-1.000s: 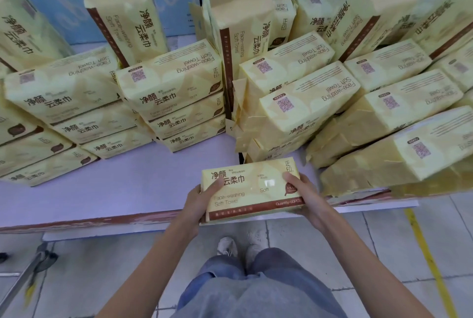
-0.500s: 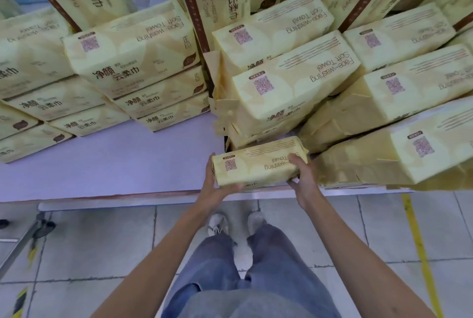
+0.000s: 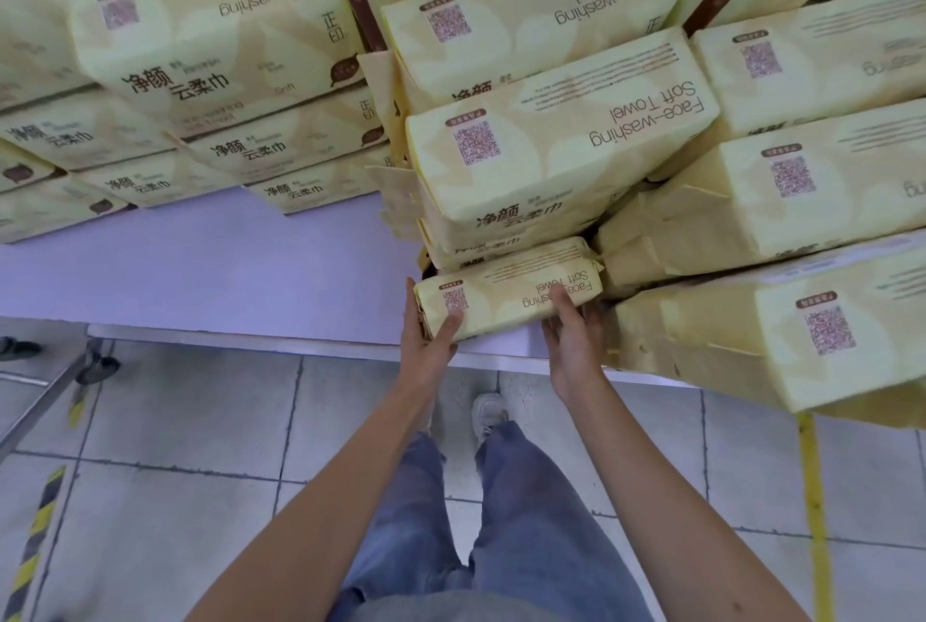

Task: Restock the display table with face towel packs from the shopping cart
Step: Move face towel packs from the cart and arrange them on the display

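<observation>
A yellow face towel pack (image 3: 506,296) lies on its side at the front edge of the white display table (image 3: 210,265), pressed against the foot of a stack of like packs (image 3: 551,145). My left hand (image 3: 431,336) grips its left end, thumb on top near the QR code. My right hand (image 3: 571,331) holds its right part, fingers over the printed face. The cart's body is out of view.
More pack stacks (image 3: 220,70) stand at the back left, and leaning packs (image 3: 781,321) overhang the table edge at the right. A metal cart frame with a caster (image 3: 95,366) stands at the left on the tiled floor. A yellow floor line (image 3: 812,496) runs at the right.
Both hands have turned the pack from label-up to its QR side and pushed it forward onto the table against the stack. The view has moved closer to the table.
</observation>
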`<state>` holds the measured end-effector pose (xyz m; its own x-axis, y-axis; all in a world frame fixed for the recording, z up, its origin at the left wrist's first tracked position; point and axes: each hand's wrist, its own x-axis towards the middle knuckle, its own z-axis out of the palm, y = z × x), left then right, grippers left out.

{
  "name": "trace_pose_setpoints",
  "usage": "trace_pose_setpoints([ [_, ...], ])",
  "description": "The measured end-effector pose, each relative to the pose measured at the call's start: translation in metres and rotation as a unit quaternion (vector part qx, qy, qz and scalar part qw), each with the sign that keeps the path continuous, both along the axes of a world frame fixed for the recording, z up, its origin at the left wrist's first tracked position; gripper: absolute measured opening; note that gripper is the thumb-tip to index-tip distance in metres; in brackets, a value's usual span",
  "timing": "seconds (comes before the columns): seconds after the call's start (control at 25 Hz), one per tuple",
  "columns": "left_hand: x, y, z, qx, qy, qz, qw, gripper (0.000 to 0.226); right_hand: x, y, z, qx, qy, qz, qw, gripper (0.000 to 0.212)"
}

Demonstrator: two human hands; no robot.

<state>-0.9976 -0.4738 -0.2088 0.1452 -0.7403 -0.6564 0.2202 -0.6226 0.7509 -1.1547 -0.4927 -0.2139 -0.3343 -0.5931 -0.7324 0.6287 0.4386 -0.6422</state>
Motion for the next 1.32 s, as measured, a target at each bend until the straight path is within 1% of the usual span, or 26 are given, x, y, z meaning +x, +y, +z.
trace_pose_setpoints([
  [0.08,-0.002,-0.004,-0.001,-0.002,-0.008,0.013,1.0,0.077,-0.005,-0.001,0.0,0.005,-0.013,0.012,1.0,0.053],
  [0.28,-0.008,-0.006,0.002,0.045,0.021,0.118,0.992,0.105,-0.007,0.0,0.002,0.008,-0.024,0.027,0.999,0.053],
  [0.4,-0.012,-0.003,0.004,0.056,0.021,0.159,0.986,0.11,-0.004,0.004,0.006,0.04,-0.021,0.036,0.998,0.048],
  [0.48,-0.013,-0.001,0.01,0.062,0.007,0.16,0.985,0.103,-0.001,0.007,0.011,0.059,-0.025,0.046,0.997,0.041],
  [0.56,-0.009,0.005,0.015,0.077,-0.003,0.149,0.986,0.09,0.001,0.014,0.014,0.084,-0.025,0.074,0.993,0.03],
  [0.6,-0.005,0.011,0.018,0.089,-0.005,0.139,0.986,0.082,0.002,0.02,0.017,0.097,-0.024,0.103,0.99,0.024],
  [0.68,0.008,0.029,0.029,0.104,-0.009,0.106,0.989,0.058,0.005,0.037,0.023,0.114,-0.023,0.185,0.976,0.022],
  [0.76,0.025,0.055,0.037,0.098,-0.046,0.067,0.992,0.037,0.012,0.056,0.03,0.115,0.022,0.302,0.946,0.025],
  [0.8,0.035,0.07,0.042,0.094,-0.074,0.049,0.992,0.031,0.016,0.065,0.032,0.112,0.058,0.361,0.924,0.024],
  [0.88,0.055,0.105,0.05,0.086,-0.113,0.053,0.988,0.032,0.03,0.079,0.037,0.086,0.116,0.458,0.877,0.014],
  [0.96,0.073,0.137,0.056,0.089,-0.127,0.092,0.984,0.033,0.046,0.087,0.041,0.048,0.141,0.527,0.837,0.013],
  [1.08,0.096,0.185,0.062,0.102,-0.117,0.177,0.972,0.032,0.078,0.095,0.048,-0.016,0.178,0.63,0.756,0.027],
  [1.2,0.115,0.222,0.064,0.104,-0.102,0.228,0.963,0.033,0.113,0.098,0.051,-0.048,0.193,0.694,0.692,0.032],
  [1.32,0.15,0.263,0.063,0.105,-0.11,0.275,0.949,0.036,0.166,0.108,0.052,-0.063,0.215,0.742,0.631,0.034],
])
